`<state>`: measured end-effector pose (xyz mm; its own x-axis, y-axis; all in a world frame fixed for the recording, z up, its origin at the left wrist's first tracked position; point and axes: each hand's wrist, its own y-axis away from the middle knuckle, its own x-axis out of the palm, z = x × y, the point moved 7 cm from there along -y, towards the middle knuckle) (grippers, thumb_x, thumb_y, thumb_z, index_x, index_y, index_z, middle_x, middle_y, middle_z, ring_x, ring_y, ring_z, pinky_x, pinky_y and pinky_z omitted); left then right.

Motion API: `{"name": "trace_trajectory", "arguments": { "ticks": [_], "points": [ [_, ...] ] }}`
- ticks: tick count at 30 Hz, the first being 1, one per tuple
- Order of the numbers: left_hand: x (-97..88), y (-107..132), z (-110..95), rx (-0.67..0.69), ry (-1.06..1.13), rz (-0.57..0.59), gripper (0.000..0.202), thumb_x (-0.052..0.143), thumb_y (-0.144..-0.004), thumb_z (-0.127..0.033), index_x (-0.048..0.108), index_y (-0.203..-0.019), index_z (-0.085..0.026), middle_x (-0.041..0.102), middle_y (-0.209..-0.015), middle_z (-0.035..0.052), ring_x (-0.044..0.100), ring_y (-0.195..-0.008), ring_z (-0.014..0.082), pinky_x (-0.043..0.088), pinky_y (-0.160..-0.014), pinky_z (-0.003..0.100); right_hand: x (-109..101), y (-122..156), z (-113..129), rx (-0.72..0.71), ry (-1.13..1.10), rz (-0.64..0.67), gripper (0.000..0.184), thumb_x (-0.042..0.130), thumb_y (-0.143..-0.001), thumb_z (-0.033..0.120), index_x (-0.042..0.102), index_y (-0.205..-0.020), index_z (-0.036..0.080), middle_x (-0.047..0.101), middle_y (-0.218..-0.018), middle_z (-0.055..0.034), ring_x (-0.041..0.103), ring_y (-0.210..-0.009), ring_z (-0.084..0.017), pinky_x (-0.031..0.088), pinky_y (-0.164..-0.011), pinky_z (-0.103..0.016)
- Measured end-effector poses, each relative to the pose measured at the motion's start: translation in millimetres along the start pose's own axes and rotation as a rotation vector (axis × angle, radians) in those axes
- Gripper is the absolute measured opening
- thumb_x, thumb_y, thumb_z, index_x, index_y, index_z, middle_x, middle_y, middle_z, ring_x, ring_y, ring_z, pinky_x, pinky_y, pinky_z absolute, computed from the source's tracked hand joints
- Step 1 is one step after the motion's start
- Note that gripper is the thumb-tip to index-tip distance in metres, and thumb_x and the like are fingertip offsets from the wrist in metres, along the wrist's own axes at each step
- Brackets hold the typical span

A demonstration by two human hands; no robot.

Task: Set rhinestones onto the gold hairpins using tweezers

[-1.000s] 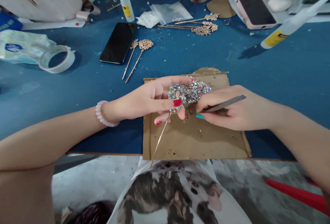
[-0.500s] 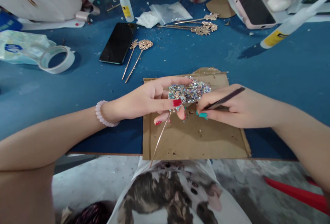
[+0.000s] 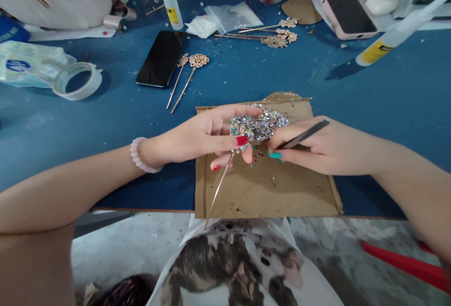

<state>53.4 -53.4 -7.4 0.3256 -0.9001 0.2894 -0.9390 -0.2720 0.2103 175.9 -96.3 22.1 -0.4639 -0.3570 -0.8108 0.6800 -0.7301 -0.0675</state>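
My left hand (image 3: 211, 137) is closed on a hairpin (image 3: 259, 125) whose broad head is crusted with many-coloured rhinestones. Its thin gold stem (image 3: 219, 188) slants down past the table's front edge. Close to the right side of that head, my right hand (image 3: 306, 149) pinches dark metal tweezers (image 3: 306, 134). The tweezers' tips are mostly hidden by the fingers, so I cannot tell whether they grip anything. Below both hands lies a brown cardboard sheet (image 3: 268, 193) with small dark specks on it.
Two gold hairpins (image 3: 190, 78) lie by a black phone (image 3: 162, 59). More gold hairpins (image 3: 276, 38) rest farther back. One glue bottle (image 3: 171, 5) stands behind, another (image 3: 380, 50) at right. Left are a tape roll (image 3: 79, 83) and a tissue pack (image 3: 31, 64); back right, a pink-cased phone (image 3: 348, 15).
The tweezers have turned slightly in my right hand, their rear end shifting a little left and down. My left hand and the hairpin look unmoved.
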Motion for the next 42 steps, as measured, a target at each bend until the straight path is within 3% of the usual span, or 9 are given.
{"name": "trace_trajectory", "arguments": {
  "ticks": [10, 22, 33, 42],
  "points": [
    [0.4, 0.4, 0.1, -0.001, -0.001, 0.002, 0.051, 0.052, -0.095, -0.013, 0.032, -0.141, -0.017, 0.070, -0.081, 0.0014, 0.054, -0.043, 0.0014, 0.039, -0.041, 0.011, 2.4, -1.2, 3.2, -0.037, 0.034, 0.034, 0.022, 0.044, -0.093, 0.020, 0.064, -0.084, 0.018, 0.069, -0.074, -0.0002, 0.060, -0.061, -0.011, 0.040, -0.057, -0.024],
    [0.2, -0.7, 0.6, -0.001, -0.014, 0.004, 0.049, 0.055, -0.094, -0.017, 0.036, -0.139, -0.018, 0.070, -0.081, 0.0014, 0.055, -0.042, 0.0026, 0.040, -0.042, 0.013, 6.0, 0.1, -4.8, 0.065, 0.052, 0.062, 0.018, 0.048, -0.093, 0.027, 0.064, -0.088, 0.019, 0.070, -0.081, -0.0013, 0.065, -0.070, -0.015, 0.043, -0.063, -0.027],
    [0.7, 0.3, 1.2, 0.019, 0.012, 0.036, 0.046, 0.054, -0.095, -0.016, 0.036, -0.138, -0.019, 0.070, -0.083, 0.0000, 0.055, -0.044, 0.0012, 0.035, -0.038, 0.011, 3.6, 0.0, 3.3, -0.061, 0.023, -0.021, 0.021, 0.046, -0.096, 0.026, 0.065, -0.092, 0.018, 0.071, -0.086, -0.0004, 0.066, -0.075, -0.013, 0.044, -0.065, -0.025],
    [1.8, -0.1, -1.4, 0.014, 0.014, 0.035, 0.048, 0.052, -0.095, -0.013, 0.034, -0.139, -0.016, 0.070, -0.083, 0.0009, 0.054, -0.043, 0.0008, 0.039, -0.041, 0.011, 2.0, -1.0, -3.0, 0.012, 0.076, 0.004, 0.023, 0.049, -0.096, 0.032, 0.066, -0.091, 0.017, 0.071, -0.084, 0.0000, 0.066, -0.075, -0.013, 0.042, -0.065, -0.024]
  ]
}}
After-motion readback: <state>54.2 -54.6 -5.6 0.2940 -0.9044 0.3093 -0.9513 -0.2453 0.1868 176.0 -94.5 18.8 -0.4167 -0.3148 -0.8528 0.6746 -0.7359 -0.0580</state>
